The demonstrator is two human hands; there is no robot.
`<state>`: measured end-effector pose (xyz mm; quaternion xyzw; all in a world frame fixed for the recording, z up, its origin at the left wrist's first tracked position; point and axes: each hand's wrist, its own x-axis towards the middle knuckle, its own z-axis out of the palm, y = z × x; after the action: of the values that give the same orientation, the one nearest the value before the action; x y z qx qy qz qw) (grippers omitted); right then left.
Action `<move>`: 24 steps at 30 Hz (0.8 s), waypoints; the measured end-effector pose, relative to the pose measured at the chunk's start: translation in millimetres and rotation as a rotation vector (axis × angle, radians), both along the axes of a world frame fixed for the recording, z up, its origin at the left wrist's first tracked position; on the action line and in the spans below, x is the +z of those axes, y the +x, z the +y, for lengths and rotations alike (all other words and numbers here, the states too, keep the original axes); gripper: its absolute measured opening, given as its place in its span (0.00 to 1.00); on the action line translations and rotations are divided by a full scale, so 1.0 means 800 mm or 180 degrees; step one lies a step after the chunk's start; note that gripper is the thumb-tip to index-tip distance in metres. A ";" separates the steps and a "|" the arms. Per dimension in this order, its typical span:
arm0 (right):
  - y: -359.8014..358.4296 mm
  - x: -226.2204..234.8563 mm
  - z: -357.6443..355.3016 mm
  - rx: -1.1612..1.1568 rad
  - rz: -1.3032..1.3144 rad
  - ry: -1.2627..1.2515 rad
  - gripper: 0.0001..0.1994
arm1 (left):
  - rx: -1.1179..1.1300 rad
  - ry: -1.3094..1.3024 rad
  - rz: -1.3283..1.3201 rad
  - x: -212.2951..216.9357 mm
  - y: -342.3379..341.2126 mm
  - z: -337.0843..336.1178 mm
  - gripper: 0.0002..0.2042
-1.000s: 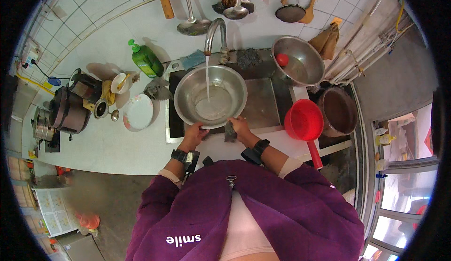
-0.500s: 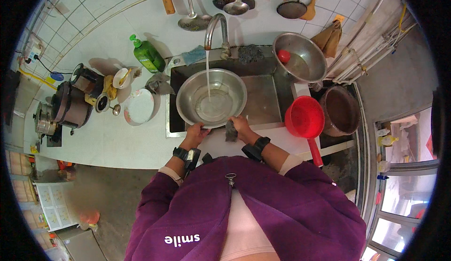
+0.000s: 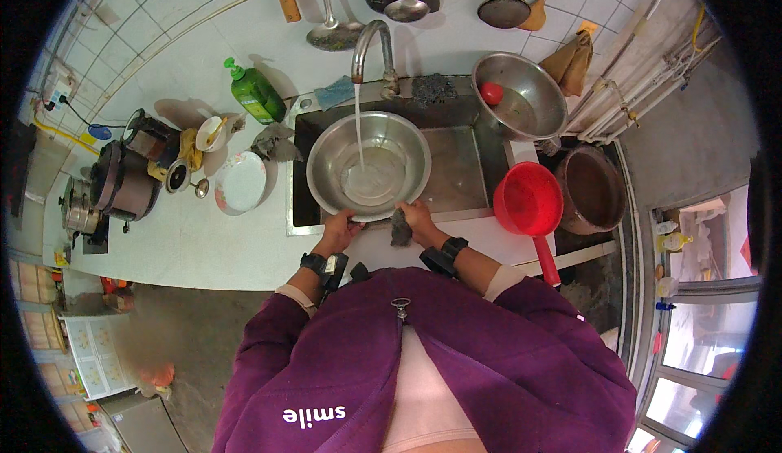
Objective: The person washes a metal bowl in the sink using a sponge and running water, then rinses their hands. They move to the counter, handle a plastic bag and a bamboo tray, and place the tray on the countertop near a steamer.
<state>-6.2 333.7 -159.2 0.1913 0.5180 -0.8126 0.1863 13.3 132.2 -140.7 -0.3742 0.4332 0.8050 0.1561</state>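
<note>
A round steel basin (image 3: 326, 184) rests over the left part of the sink (image 3: 303, 223), with water running into it from the curved tap (image 3: 376, 41). Shallow water (image 3: 375, 178) lies on its bottom. My left hand (image 3: 340, 229) grips the basin's near rim, thumb toward the inside. Beside it, my right hand (image 3: 419, 221) is at the same rim and pinches a dark grey cloth (image 3: 400, 230), which hangs over the sink's front edge. The undersides of both hands' fingers are partly hidden.
Right of the sink stand a red long-handled dipper (image 3: 528, 200), a brown pot (image 3: 593, 192) and a second steel basin (image 3: 521, 123) holding a red item. On the left are a white plate (image 3: 241, 182), a green pump bottle (image 3: 257, 94) and a cooker (image 3: 126, 180). Ladles (image 3: 407, 9) hang behind.
The basin's far rim now sits a little higher in view, as if tilted slightly toward me. The water inside looks more stirred. Both hands keep their places at the near rim.
</note>
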 end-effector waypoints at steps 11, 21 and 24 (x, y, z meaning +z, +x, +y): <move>0.002 -0.014 0.002 0.0027 -0.0100 0.0147 0.07 | -0.0060 -0.0067 0.0177 -0.001 0.005 0.004 0.10; 0.010 0.010 0.004 -0.0007 -0.0152 -0.0302 0.11 | 0.0009 -0.0033 0.0166 -0.021 0.003 0.000 0.08; 0.008 0.013 0.003 -0.0021 -0.0232 -0.0141 0.10 | 0.0035 -0.0087 0.0173 -0.022 0.002 0.000 0.10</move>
<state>0.3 336.4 -148.8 0.2184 0.4921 -0.8170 0.2065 14.9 132.4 -157.9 -0.3567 0.4462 0.8097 0.1347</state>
